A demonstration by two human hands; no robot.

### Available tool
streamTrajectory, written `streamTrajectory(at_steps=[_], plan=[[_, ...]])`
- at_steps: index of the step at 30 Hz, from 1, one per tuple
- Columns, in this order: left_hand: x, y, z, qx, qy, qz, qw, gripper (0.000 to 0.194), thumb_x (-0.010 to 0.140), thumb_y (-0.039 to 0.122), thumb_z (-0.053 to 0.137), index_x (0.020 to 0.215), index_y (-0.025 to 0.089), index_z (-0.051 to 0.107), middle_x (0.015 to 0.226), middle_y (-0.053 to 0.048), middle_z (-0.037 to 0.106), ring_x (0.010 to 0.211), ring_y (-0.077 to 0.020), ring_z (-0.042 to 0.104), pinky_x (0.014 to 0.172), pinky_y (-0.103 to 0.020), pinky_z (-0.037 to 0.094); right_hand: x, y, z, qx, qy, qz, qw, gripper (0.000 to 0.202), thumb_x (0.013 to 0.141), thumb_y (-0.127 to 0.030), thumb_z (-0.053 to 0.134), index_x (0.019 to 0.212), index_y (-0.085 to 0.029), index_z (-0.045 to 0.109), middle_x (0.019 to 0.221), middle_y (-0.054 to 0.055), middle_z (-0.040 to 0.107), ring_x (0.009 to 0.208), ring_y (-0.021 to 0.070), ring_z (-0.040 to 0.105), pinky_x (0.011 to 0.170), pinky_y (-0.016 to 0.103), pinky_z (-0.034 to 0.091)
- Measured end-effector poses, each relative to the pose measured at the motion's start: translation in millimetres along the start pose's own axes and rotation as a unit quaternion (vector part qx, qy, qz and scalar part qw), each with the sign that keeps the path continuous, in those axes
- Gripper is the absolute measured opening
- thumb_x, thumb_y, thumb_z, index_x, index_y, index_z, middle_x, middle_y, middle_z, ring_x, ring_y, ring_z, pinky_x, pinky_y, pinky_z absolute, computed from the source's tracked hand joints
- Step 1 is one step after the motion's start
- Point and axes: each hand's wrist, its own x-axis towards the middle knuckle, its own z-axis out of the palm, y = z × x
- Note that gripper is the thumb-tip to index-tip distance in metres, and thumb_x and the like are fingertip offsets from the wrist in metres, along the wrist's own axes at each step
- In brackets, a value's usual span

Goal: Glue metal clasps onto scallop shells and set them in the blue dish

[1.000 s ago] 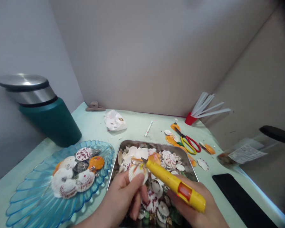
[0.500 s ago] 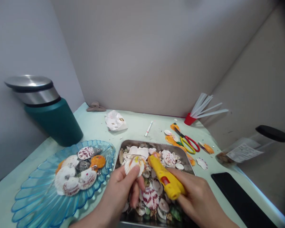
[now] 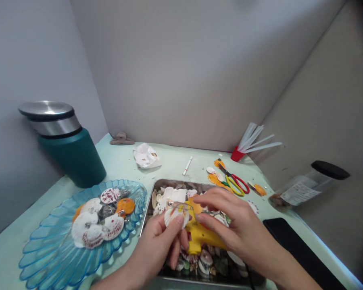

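Note:
My left hand (image 3: 166, 231) pinches a white scallop shell (image 3: 176, 218) between thumb and fingers. A thin metal piece like a pin (image 3: 181, 206) lies along the shell's upper edge, with a yellowish mark below it. My right hand (image 3: 232, 219) is open, its fingers apart and pointing at the shell's right side. Beneath it a yellow glue gun (image 3: 195, 235) lies on the shells in a metal tray (image 3: 149, 201), partly hidden by the hand. Many white, orange and purple-striped shells fill this tray.
On the left, a blue shell-shaped dish (image 3: 48, 245) holds several shells; a teal bottle (image 3: 74, 157) stands behind it. Scissors (image 3: 234, 181) lie behind the tray. At the right are a red cup (image 3: 237, 154) of glue sticks, a clear jar (image 3: 308, 185) and a black phone (image 3: 293, 245).
My right hand has let go of the glue gun, which now rests turned on the shells, and has moved up and left towards the held shell. The left hand keeps its pinch.

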Motion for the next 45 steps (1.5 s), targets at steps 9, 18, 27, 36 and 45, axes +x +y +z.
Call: streamTrajectory(at_steps=[9,18,27,36,45], plan=[[1.2,0.5,0.6,0.011,-0.036,0.003,0.999,0.05,0.083,0.058,0.046,0.059,0.015,0.055,0.033,0.007,0.041,0.027,-0.0047,0.031,0.038,-0.019,0.021,21.4,-12.6,18.7,0.099,0.011,0.026,0.995,0.014,0.086,-0.007,0.056,0.084,-0.018,0.064,0.08,-0.001,0.06,0.074,0.0121,0.057,0.068,0.024,0.043],[-0.8,-5.0,1.2,0.029,-0.032,0.0,0.999,0.052,0.082,0.062,0.045,0.059,0.016,0.054,0.033,0.007,0.039,0.027,-0.0056,0.033,0.036,-0.019,0.019,20.4,-10.9,19.1,0.104,-0.014,0.046,0.993,0.016,0.085,-0.006,0.054,0.076,-0.018,0.06,0.075,-0.003,0.058,0.071,0.0114,0.056,0.065,0.023,0.041],[-2.2,-6.0,1.7,0.049,-0.019,0.018,0.998,0.05,0.083,0.061,0.045,0.06,0.017,0.053,0.032,0.007,0.039,0.027,-0.0058,0.032,0.038,-0.019,0.021,19.2,-9.8,26.1,0.103,0.011,0.027,0.994,0.014,0.084,-0.006,0.053,0.076,-0.016,0.059,0.075,-0.001,0.056,0.071,0.0122,0.054,0.065,0.024,0.04],[-1.1,-3.5,1.3,0.016,-0.018,0.0,1.0,0.052,0.081,0.063,0.048,0.059,0.016,0.055,0.031,0.007,0.039,0.027,-0.0056,0.031,0.038,-0.02,0.021,16.9,-10.4,28.0,0.128,0.005,0.021,0.992,0.016,0.091,-0.01,0.05,0.081,-0.018,0.06,0.081,-0.001,0.059,0.078,0.0114,0.055,0.071,0.023,0.041],[3.3,-3.3,-2.4,-0.042,-0.011,-0.015,0.999,0.051,0.083,0.057,0.049,0.059,0.014,0.058,0.032,0.006,0.044,0.026,-0.0039,0.029,0.039,-0.02,0.023,18.3,-1.4,14.6,0.059,-0.022,0.064,0.996,0.013,0.092,-0.02,0.053,0.086,-0.02,0.063,0.084,0.0,0.062,0.079,0.0152,0.058,0.073,0.028,0.042]])
